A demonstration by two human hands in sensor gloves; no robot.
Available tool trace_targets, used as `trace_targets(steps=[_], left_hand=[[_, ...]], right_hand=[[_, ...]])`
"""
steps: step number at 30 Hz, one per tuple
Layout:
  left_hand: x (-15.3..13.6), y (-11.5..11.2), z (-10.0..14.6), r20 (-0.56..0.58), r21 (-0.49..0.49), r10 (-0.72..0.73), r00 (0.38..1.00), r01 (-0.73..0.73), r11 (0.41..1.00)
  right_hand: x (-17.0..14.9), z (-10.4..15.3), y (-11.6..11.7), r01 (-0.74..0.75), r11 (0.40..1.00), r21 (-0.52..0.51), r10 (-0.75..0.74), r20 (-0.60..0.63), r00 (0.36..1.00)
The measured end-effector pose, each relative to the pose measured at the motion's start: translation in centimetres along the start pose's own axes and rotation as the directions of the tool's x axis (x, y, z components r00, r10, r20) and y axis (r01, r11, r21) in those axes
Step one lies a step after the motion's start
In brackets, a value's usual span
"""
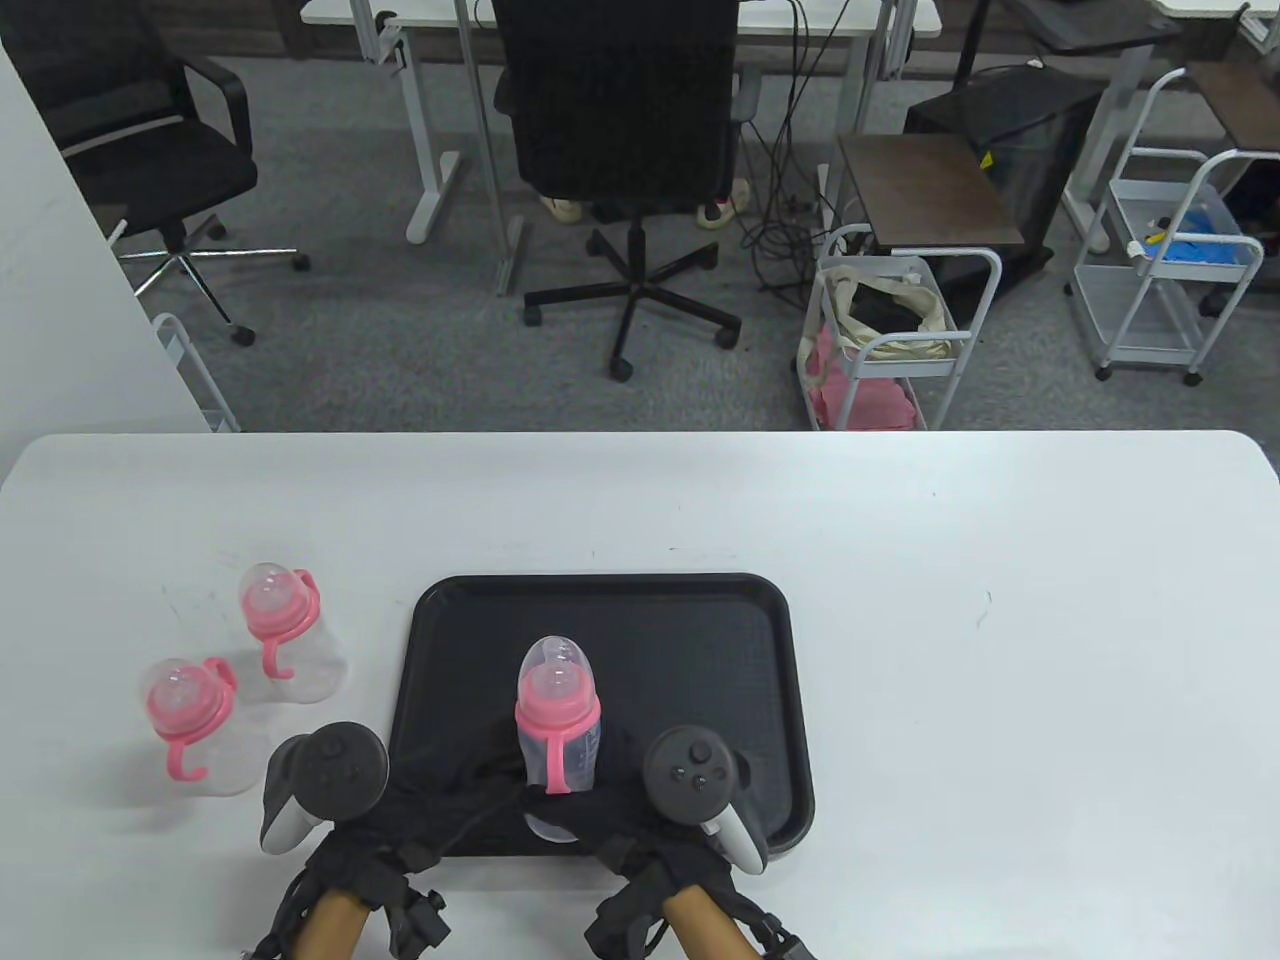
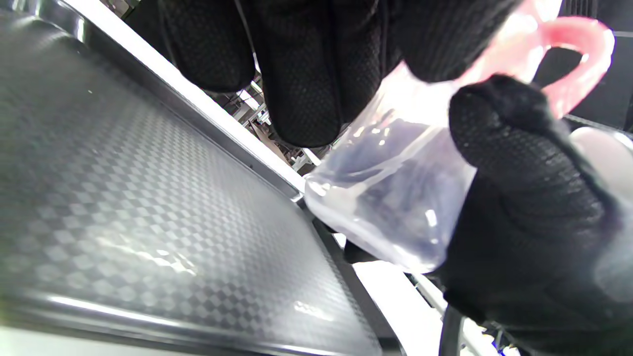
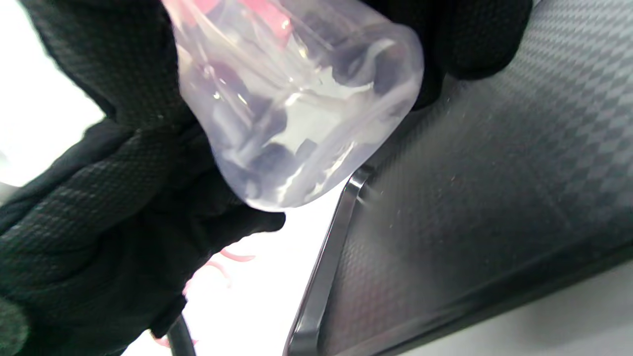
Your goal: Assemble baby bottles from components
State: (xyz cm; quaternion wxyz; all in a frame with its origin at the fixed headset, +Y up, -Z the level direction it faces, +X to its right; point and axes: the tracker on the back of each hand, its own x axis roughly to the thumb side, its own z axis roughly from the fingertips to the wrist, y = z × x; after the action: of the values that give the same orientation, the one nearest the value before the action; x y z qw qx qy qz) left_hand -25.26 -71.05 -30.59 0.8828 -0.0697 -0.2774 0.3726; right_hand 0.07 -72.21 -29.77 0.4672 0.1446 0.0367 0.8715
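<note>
Both hands hold one baby bottle (image 1: 558, 735) above the near part of the black tray (image 1: 700, 620). Bottle: clear, soft-looking plastic body with rounded base, pink screw collar, pink hook-shaped handle, clear domed cap over the nipple; roughly upright in the table view, and the wrist views show its base lifted off the tray.

Left hand (image 1: 430, 800) in black knit glove: fingers (image 2: 306, 74) wrap the lower body, thumb pressed on the side near the pink handle (image 2: 578, 54). Right hand (image 1: 640, 820): gloved fingers (image 3: 99, 207) also clenched around the clear lower body from the other side (base bulges out below them).

Tray is a rounded rectangle with raised glossy rim and a fine checkered, embossed floor (image 2: 123, 198).

Two more bottles, same build, stand on the smooth white surface (image 1: 1000, 620) left of the tray: far one (image 1: 285, 635), near one (image 1: 195, 725), each capped, pink handle hanging down its side, close together but not touching.
</note>
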Motion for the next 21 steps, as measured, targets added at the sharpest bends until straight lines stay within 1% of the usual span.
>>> trace_targets(steps=[2, 5, 7, 11, 13, 14, 17, 20, 21], left_hand=[[0.0, 0.0, 0.1, -0.006, 0.011, -0.027, 1.000, 0.027, 1.000], [-0.2, 0.3, 0.4, -0.044, 0.072, -0.100, 0.994, 0.103, 0.992], [-0.6, 0.7, 0.7, -0.079, 0.100, -0.175, 0.981, 0.182, 0.978], [-1.1, 1.2, 1.1, -0.142, 0.131, -0.233, 0.962, 0.252, 0.959], [-1.3, 1.3, 1.2, -0.176, 0.133, -0.292, 0.940, 0.317, 0.939], [-1.3, 1.4, 1.3, -0.191, 0.131, -0.328, 0.925, 0.355, 0.926], [-1.6, 1.5, 1.3, -0.221, 0.103, -0.403, 0.888, 0.432, 0.896], [-1.8, 1.5, 1.3, -0.230, 0.099, -0.414, 0.881, 0.445, 0.890], [-2.0, 1.6, 1.3, -0.233, 0.101, -0.410, 0.882, 0.442, 0.892]], right_hand=[[-0.2, -0.1, -0.4, 0.044, 0.999, -0.010, -0.044, -0.007, 0.999], [-0.9, -0.1, -1.7, 0.159, 0.987, -0.037, -0.160, -0.035, 0.986], [-1.5, 0.0, -2.8, 0.203, 0.977, -0.072, -0.206, -0.033, 0.978], [-2.3, 0.2, -5.1, 0.282, 0.949, -0.137, -0.287, -0.011, 0.958], [-2.6, 0.3, -6.3, 0.307, 0.934, -0.183, -0.311, 0.006, 0.950], [-2.7, 0.4, -7.1, 0.304, 0.930, -0.205, -0.310, 0.007, 0.951], [-3.2, 0.5, -9.3, 0.222, 0.939, -0.263, -0.231, -0.005, 0.973], [-4.0, 0.6, -11.3, 0.173, 0.937, -0.303, -0.195, -0.044, 0.980], [-4.4, 0.7, -12.2, 0.141, 0.933, -0.332, -0.173, -0.069, 0.982]])
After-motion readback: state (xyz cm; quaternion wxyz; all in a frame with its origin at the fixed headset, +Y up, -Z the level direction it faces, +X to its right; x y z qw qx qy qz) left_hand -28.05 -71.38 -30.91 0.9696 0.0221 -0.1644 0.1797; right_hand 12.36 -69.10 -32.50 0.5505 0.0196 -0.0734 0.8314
